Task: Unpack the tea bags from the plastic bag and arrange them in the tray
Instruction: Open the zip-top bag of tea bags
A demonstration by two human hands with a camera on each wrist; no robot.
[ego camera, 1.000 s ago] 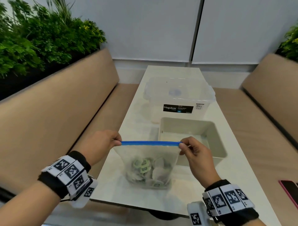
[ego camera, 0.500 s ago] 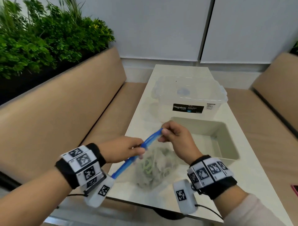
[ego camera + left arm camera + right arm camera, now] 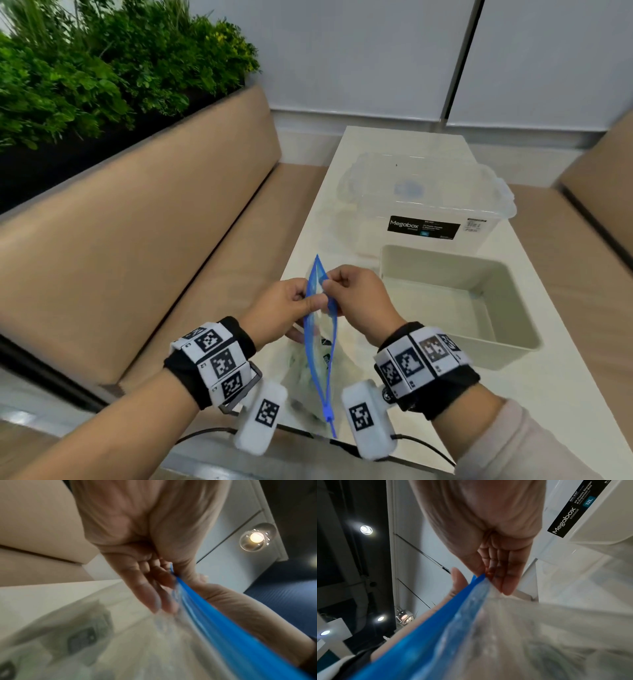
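Both hands — left [image 3: 286,310], right [image 3: 358,301] — pinch the bag's [image 3: 310,373] blue rim near the table [image 3: 565,394] edge; tray [image 3: 507,329] just beside.

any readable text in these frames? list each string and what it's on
"Megabox" on the black label of the clear box, head view.
"Megabox STORAGE" on the same label, right wrist view.
"12L" in the blue patch of that label.
"MG-637", less sure, and the small lines beside it: too blurred to read.
White price sticker on the box: too small.
Wristband markers: patterns, no words.
Tea bag tags in the plastic bag: blurred.
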